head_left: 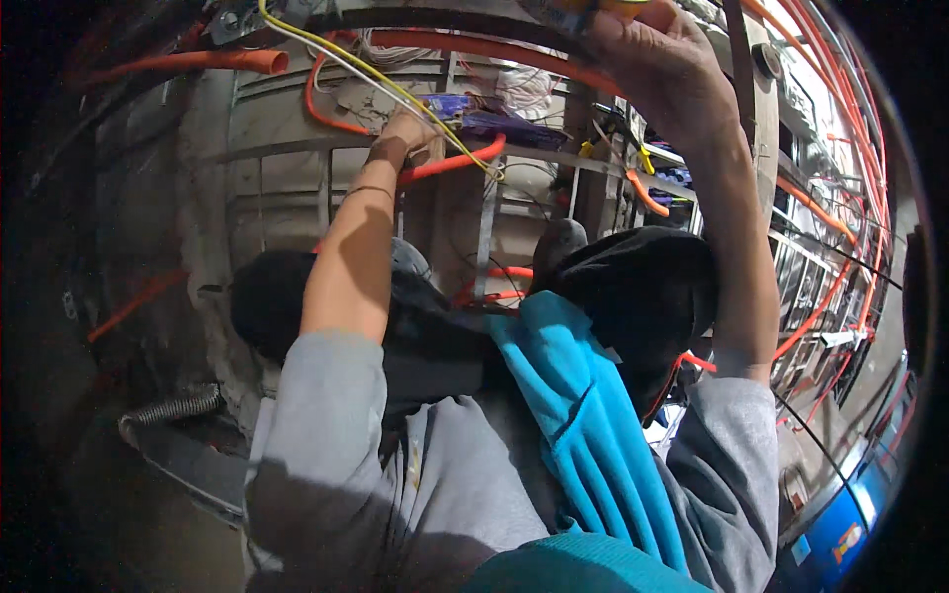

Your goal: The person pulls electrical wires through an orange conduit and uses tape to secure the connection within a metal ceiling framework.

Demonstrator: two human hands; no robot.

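Note:
My left hand reaches down among purple plastic packages, beside a short orange tube. Its fingers are mostly hidden, so whether it grips a package cannot be told. Thin yellow and white wires run across in front of it, ending in bare tips near the orange tube. At the top right, my right hand is raised with its fingers curled round a dark thing with a yellow part. The upper edge of the picture cuts that thing off, and its kind cannot be made out.
Metal bars form a grid below my knees. An orange conduit crosses in front, and another open-ended one lies at far left. Orange tubing runs along the right. A teal cloth hangs over my lap.

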